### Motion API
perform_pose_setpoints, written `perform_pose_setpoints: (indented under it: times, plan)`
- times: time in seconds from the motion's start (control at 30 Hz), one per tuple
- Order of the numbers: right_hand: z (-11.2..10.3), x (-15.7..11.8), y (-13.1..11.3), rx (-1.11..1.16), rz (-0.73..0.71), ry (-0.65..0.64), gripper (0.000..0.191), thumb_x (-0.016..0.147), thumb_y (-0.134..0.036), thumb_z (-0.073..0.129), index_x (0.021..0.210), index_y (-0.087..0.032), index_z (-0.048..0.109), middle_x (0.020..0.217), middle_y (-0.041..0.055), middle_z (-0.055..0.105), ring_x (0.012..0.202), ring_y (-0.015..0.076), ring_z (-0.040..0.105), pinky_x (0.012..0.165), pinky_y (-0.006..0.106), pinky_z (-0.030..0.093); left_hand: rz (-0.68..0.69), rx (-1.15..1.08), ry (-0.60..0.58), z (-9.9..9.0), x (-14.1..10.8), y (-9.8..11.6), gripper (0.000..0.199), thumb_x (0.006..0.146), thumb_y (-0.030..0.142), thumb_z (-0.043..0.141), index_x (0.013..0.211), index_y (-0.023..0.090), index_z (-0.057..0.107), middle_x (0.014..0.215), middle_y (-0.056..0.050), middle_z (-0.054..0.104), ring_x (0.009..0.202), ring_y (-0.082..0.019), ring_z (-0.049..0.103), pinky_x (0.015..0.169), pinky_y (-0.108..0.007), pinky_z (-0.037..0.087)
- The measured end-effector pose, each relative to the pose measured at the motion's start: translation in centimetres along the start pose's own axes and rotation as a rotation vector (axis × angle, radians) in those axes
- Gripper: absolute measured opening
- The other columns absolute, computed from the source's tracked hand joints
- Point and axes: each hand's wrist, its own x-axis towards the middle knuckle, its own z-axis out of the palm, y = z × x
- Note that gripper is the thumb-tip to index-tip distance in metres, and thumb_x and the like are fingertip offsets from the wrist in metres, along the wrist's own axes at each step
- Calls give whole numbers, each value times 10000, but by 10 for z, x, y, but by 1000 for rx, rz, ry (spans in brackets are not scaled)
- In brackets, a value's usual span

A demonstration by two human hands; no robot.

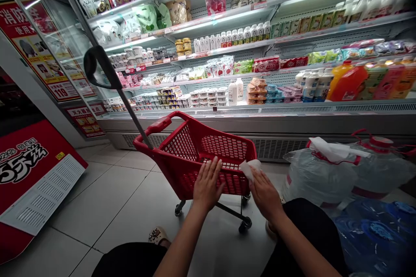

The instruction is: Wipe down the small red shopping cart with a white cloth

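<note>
A small red plastic shopping cart with slotted walls stands on casters in front of me; no goods show in its basket. My left hand lies flat against the near side wall just below the rim, its fingers stretched out, holding nothing. At the cart's right end, my right hand has a white wipe under its fingers, pressed to the rim corner. Part of the wipe sticks up above the fingertips. The cart's push handle is at its left end, away from both hands.
A lit refrigerated display stocked with drinks and yogurt runs behind the cart. Its door handle hangs in the upper left. Large water jugs and blue bottles stand right. A red cabinet is left, beside tiled floor.
</note>
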Motion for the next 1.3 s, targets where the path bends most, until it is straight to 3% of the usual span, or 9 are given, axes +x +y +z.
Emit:
perform_pose_setpoints:
  times: [0.2, 0.4, 0.6, 0.7, 0.8, 0.9, 1.0, 1.13, 1.3]
  plan:
    - [6, -1, 30, 22, 234, 45, 606, 1106, -396, 239, 1590, -65, 395, 1567, 183, 509, 1478, 282, 455, 1232, 494, 372, -148, 83, 62, -11, 0, -28, 695, 966, 499, 632, 1604, 342, 407, 1713, -53, 301, 1588, -398, 196, 1285, -598, 204]
    - [20, 40, -30, 16, 79, 53, 565, 1092, -302, 271, 1571, -44, 423, 1564, 184, 512, 1502, 274, 417, 1266, 498, 306, -159, 68, 33, -6, 3, -2, 745, 917, 542, 667, 1587, 303, 446, 1665, -81, 384, 1532, -437, 277, 1271, -619, 222]
    - [28, 64, -84, 91, -138, 16, 605, 1071, -204, 289, 1670, -169, 207, 1656, 64, 402, 1550, 204, 328, 1271, 453, 299, -140, 133, 12, -7, 4, 3, 846, 921, 400, 629, 1660, 193, 273, 1714, -81, 299, 1484, -378, 374, 1281, -556, 230]
    - [19, 58, -59, 90, -181, -23, 602, 1087, -233, 296, 1677, -213, 180, 1663, 40, 390, 1549, 190, 329, 1268, 440, 309, -73, 145, -4, -11, 1, -4, 821, 934, 302, 585, 1669, 194, 236, 1727, -42, 262, 1502, -300, 381, 1298, -467, 221]
    - [8, 46, -8, 49, -104, -31, 579, 1094, -277, 289, 1667, -201, 239, 1642, 65, 430, 1534, 208, 362, 1255, 447, 331, 0, 156, -4, -18, -2, -14, 814, 924, 216, 583, 1666, 236, 251, 1739, -25, 216, 1566, -253, 296, 1309, -418, 186]
    - [4, 35, 39, -4, 39, -7, 560, 1096, -324, 264, 1613, -143, 377, 1552, 137, 542, 1473, 256, 460, 1246, 500, 336, -59, 167, 31, -26, -4, -19, 805, 913, 254, 651, 1638, 353, 315, 1747, -41, 182, 1598, -322, 211, 1296, -548, 150]
    - [9, 33, 58, -6, 128, 13, 577, 1091, -346, 242, 1568, -90, 439, 1496, 185, 584, 1432, 287, 502, 1236, 536, 344, -147, 170, 45, -33, -2, -17, 777, 878, 337, 726, 1586, 406, 413, 1728, -80, 250, 1566, -423, 254, 1248, -685, 131]
    - [21, 43, 26, 33, 149, 57, 587, 1084, -340, 250, 1527, -28, 473, 1492, 227, 572, 1481, 310, 432, 1226, 543, 356, -186, 164, 25, -37, 2, -7, 797, 856, 368, 731, 1591, 345, 426, 1668, -128, 378, 1487, -449, 378, 1235, -720, 127]
    - [34, 61, -67, 128, -43, 0, 553, 1084, -256, 258, 1584, -71, 407, 1580, 180, 496, 1528, 279, 367, 1256, 529, 314, -214, 188, 9, -35, 5, -1, 871, 841, 339, 722, 1630, 281, 357, 1665, -146, 381, 1460, -443, 406, 1240, -716, 127]
